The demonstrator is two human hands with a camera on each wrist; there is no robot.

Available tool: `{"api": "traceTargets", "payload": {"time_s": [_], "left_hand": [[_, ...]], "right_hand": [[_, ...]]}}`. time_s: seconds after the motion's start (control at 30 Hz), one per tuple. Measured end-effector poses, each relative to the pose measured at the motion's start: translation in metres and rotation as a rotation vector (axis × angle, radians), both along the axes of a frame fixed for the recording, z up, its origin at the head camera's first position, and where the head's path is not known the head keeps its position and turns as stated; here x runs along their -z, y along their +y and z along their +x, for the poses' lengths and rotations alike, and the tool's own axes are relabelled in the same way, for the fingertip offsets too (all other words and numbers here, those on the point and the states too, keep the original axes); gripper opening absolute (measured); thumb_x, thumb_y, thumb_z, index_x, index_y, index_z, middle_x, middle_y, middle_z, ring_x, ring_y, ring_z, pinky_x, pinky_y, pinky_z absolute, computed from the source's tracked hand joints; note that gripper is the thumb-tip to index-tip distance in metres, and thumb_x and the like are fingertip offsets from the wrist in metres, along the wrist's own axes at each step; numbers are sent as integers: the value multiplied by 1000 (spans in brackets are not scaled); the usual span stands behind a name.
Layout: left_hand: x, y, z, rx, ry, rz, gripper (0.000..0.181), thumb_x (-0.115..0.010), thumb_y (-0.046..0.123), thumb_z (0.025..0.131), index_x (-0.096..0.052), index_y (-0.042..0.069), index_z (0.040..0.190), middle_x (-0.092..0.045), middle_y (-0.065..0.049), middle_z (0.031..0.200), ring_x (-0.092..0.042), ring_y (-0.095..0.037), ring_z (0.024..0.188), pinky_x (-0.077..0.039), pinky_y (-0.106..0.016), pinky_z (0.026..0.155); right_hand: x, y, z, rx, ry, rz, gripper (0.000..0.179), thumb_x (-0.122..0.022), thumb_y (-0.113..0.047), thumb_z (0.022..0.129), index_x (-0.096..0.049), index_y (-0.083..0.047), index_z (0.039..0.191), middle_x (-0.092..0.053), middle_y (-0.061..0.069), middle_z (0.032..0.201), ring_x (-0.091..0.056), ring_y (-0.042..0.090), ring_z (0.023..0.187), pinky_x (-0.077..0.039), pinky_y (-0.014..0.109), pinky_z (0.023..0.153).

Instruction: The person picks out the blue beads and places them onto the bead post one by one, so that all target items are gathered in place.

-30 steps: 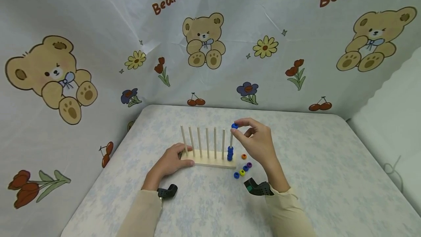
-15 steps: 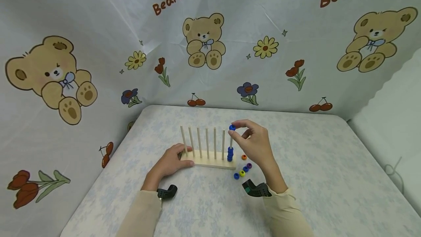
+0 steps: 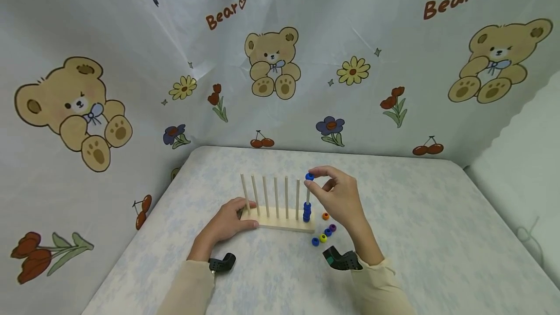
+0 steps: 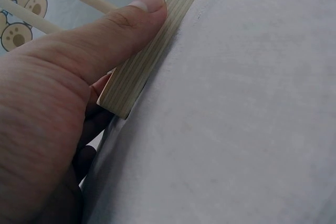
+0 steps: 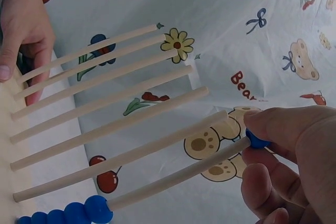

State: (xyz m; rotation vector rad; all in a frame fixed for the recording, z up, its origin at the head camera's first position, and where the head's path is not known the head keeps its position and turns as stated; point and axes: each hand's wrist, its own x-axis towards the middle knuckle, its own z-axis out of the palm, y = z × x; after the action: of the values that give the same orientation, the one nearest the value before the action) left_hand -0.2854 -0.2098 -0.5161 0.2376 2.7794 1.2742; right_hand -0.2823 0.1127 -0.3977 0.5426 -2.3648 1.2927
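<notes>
A wooden base (image 3: pixel 280 222) with a row of upright pegs stands on the table. My left hand (image 3: pixel 228 220) grips its left end, thumb along the front edge; in the left wrist view the other fingers are mostly hidden behind it. Several blue beads (image 3: pixel 307 212) are stacked low on the rightmost peg (image 5: pixel 178 178); the other pegs carry no beads. At the top of that peg, my right hand (image 3: pixel 340 196) pinches a blue bead (image 5: pixel 257 139) between thumb and forefinger. The bead meets the peg's tip; whether it is threaded on, I cannot tell.
Loose beads lie right of the base: an orange bead (image 3: pixel 325 216), a purple bead (image 3: pixel 333 227), a yellow bead (image 3: pixel 323 238) and blue beads (image 3: pixel 315 241). A bear-print sheet (image 3: pixel 280 111) hangs behind the table (image 3: pixel 420 227).
My right hand has moved slightly left and down, bringing the pinched blue bead to the peg's tip. The head view has tilted up a little. My left hand keeps its grip on the base.
</notes>
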Motion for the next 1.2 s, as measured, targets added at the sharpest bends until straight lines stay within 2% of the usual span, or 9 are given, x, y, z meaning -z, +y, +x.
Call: {"api": "traceTargets", "payload": {"time_s": [0.47, 0.93, 1.2], "left_hand": [[9, 2, 5, -12, 2, 5, 56, -86, 53, 73, -65, 39, 123, -60, 12, 132, -54, -15, 128, -42, -49, 109], [10, 2, -1, -23, 11, -18, 60, -85, 57, 71, -65, 39, 124, -58, 10, 137, -51, -18, 134, -40, -49, 112], [5, 2, -1, -16, 5, 2, 59, -86, 55, 72, -65, 38, 124, -55, 7, 142, -48, -22, 138, -38, -51, 113]], "right_hand": [[4, 2, 3, -19, -21, 13, 22, -78, -24, 89, -74, -18, 111, -74, -1, 105, -51, 11, 51, -41, 26, 41], [3, 2, 1, -15, -39, 24, 22, -78, -24, 89, -74, -18, 110, -73, -1, 105, -52, 12, 52, -41, 26, 40], [3, 2, -1, -21, -72, 36, 21, -76, -25, 90, -73, -20, 110, -73, -1, 106, -53, 12, 52, -41, 26, 40]]}}
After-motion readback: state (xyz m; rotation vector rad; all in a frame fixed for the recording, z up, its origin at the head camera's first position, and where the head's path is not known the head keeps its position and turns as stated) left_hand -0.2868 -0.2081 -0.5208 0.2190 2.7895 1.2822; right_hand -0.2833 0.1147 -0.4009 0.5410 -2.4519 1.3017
